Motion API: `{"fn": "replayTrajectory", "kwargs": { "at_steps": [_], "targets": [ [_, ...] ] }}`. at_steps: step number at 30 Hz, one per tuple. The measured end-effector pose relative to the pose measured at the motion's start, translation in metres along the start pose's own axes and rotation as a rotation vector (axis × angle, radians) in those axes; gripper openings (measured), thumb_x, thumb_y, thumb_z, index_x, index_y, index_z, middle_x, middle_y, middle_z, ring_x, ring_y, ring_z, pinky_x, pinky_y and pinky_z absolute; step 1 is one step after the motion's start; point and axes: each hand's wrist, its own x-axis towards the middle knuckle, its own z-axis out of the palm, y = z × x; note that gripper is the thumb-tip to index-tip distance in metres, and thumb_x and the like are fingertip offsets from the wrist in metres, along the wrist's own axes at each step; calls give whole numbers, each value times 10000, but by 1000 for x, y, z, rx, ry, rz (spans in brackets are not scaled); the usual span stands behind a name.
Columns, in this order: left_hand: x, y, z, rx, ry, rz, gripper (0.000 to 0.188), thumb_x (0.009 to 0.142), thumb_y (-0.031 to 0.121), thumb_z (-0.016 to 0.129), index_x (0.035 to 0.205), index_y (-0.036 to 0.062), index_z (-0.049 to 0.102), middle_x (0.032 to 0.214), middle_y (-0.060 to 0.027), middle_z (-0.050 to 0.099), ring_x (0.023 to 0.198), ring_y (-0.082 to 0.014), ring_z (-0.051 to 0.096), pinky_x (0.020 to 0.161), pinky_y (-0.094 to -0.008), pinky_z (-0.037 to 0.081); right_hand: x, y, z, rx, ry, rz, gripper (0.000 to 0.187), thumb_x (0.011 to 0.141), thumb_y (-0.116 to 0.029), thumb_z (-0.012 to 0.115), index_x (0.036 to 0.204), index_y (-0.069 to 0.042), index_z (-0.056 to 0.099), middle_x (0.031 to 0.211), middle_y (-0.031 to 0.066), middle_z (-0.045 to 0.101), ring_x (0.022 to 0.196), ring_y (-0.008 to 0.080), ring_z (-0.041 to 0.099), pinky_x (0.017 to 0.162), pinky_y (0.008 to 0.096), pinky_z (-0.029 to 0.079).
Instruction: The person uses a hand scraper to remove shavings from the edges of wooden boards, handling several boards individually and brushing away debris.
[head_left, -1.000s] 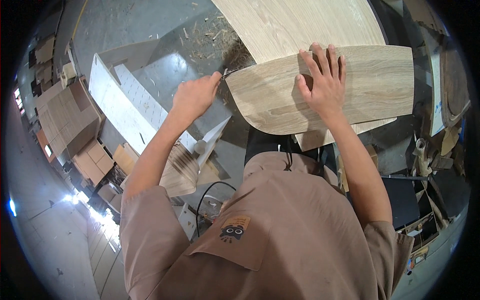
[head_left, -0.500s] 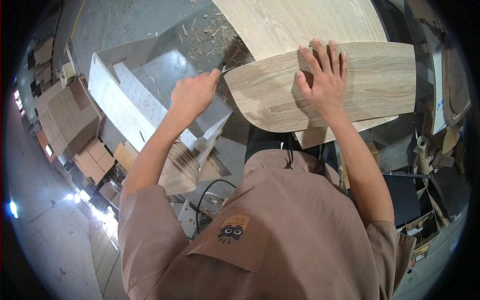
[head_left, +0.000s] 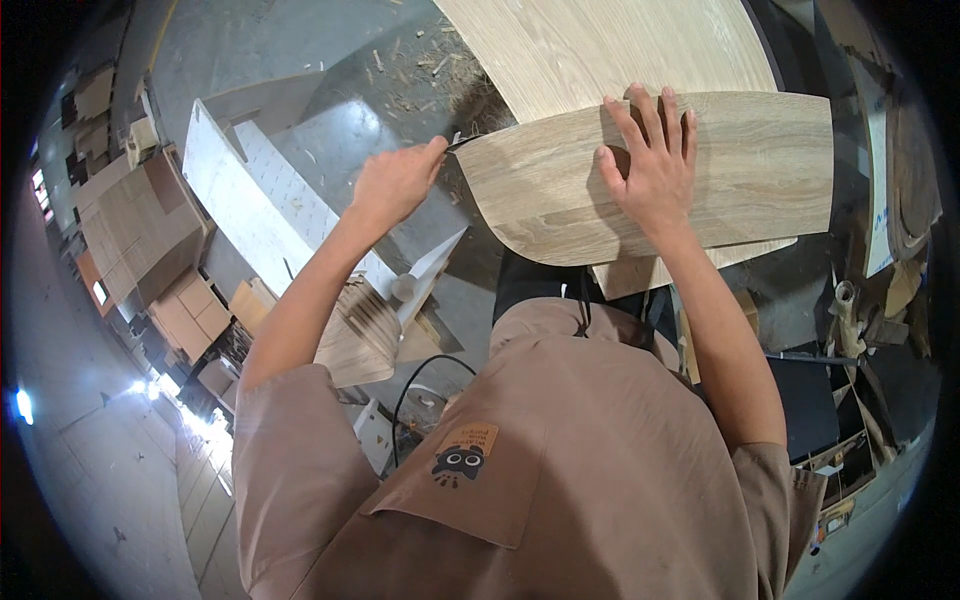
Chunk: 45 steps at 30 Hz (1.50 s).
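Observation:
A wood-grain board (head_left: 750, 165) with a rounded corner lies in front of me on top of other pale boards. My right hand (head_left: 652, 185) rests flat on its face, fingers spread. At the board's far left corner, my left hand (head_left: 398, 182) is closed in a fist around a thin, dark blade-like tool (head_left: 458, 143). Only the tip of this tool shows beyond my fingers, by the board's edge; its handle is hidden in my grip. A larger pale wood-grain panel (head_left: 610, 50) extends beneath the board and away from me.
Curled shavings and scraps (head_left: 425, 85) litter the floor beyond my left hand. To the left stand a white panel structure (head_left: 235, 190) and stacked cartons (head_left: 140, 235). A black cable (head_left: 405, 395) loops near my waist. Offcuts and a dark panel (head_left: 805, 405) crowd the right side.
My left hand has shifted slightly right, with the tool tip staying by the board's left corner. My right hand remains on the board. The whole view has moved a little.

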Motion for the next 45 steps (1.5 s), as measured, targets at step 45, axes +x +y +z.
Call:
{"fn": "replayTrajectory", "kwargs": {
  "at_steps": [45],
  "targets": [
    [34, -16, 95, -1373, 364, -390, 513, 1180, 500, 490, 1278, 35, 682, 893, -7, 615, 726, -127, 562, 749, -321, 531, -2, -4, -5, -39, 40, -28, 623, 990, -455, 687, 1593, -334, 586, 1699, -8, 492, 1641, 307, 335, 1366, 574, 202]
  ]
}}
